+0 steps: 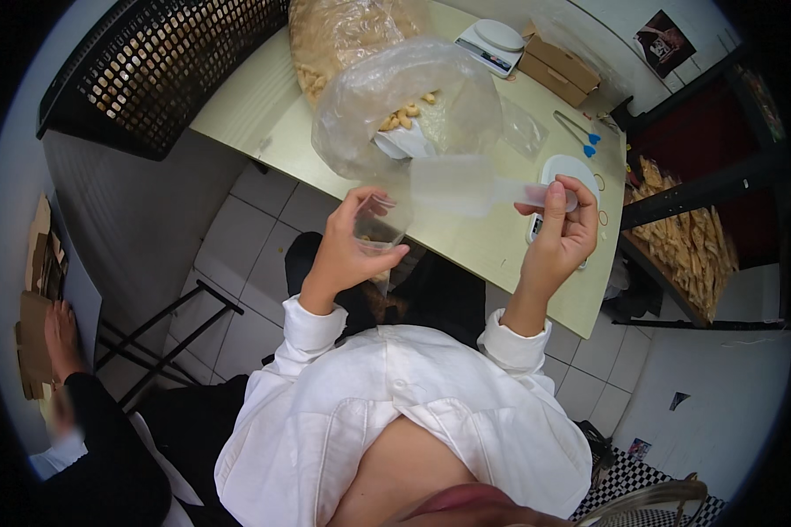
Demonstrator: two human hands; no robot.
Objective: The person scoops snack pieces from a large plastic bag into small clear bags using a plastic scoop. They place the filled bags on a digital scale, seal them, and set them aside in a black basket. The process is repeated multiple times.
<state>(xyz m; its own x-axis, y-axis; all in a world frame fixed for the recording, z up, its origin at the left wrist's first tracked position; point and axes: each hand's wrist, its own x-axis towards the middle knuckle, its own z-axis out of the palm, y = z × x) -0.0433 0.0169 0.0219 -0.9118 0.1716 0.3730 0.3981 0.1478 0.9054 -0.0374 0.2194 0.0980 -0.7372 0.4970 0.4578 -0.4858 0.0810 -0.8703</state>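
My left hand (339,247) is curled around a small clear plastic bag (387,227), with its mouth spread wide. A few yellowish pieces show low in that bag, partly hidden by the hand. Between thumb and fingers, my right hand (563,237) grips the handle of a translucent plastic scoop (453,186). The scoop's blurred cup lies level, just right of the small bag; I see no food in it. Beyond both hands a large clear plastic bag (346,115) gapes on the table, holding several puffed snack pieces (402,117) and a white sheet-like piece (405,140).
A full bag of snacks (362,23) stands behind. On the table (501,253) are a white kitchen scale (570,170), another scale (494,43), blue-tipped tongs (580,135) and a cardboard box (559,69). A black perforated crate (151,72) sits left; a co-worker's hand (62,336) rests beyond a stool (178,329).
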